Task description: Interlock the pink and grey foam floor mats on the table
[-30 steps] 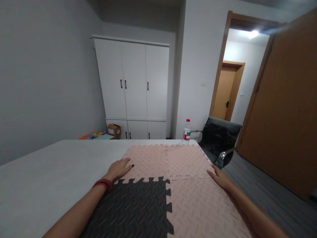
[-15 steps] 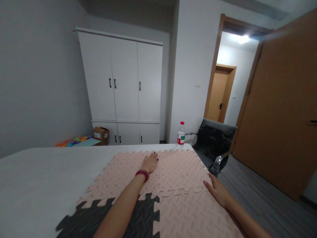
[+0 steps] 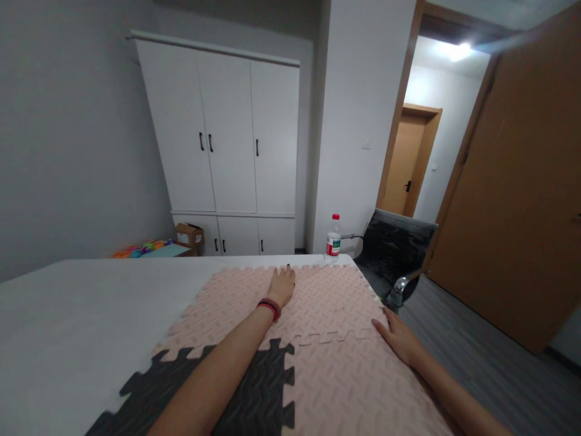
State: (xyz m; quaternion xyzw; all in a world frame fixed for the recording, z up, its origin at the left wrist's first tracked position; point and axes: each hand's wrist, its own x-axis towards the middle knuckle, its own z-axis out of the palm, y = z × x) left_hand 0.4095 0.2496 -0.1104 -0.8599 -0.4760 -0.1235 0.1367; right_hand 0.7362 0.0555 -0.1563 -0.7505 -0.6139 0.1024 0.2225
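Interlocking foam mat tiles lie on a white table [image 3: 82,309]: pink tiles [image 3: 327,303] at the back and right, a dark grey tile [image 3: 245,393] at the front left. My left hand [image 3: 282,284] lies flat, fingers stretched out, on the far pink tile near its back edge; a red band circles the wrist. My right hand [image 3: 399,339] rests flat and open on the right edge of the pink tiles, beside the seam between two of them.
A water bottle [image 3: 333,238] with a red cap stands at the table's far right corner. A black chair [image 3: 394,254] sits just beyond the right edge. A white wardrobe [image 3: 222,145], a cardboard box [image 3: 189,236] and an open wooden door [image 3: 521,200] lie further off.
My left hand has moved from the left seam of the mat forward to the far pink tile's back edge. The right hand has stayed at the right edge. The view has shifted.
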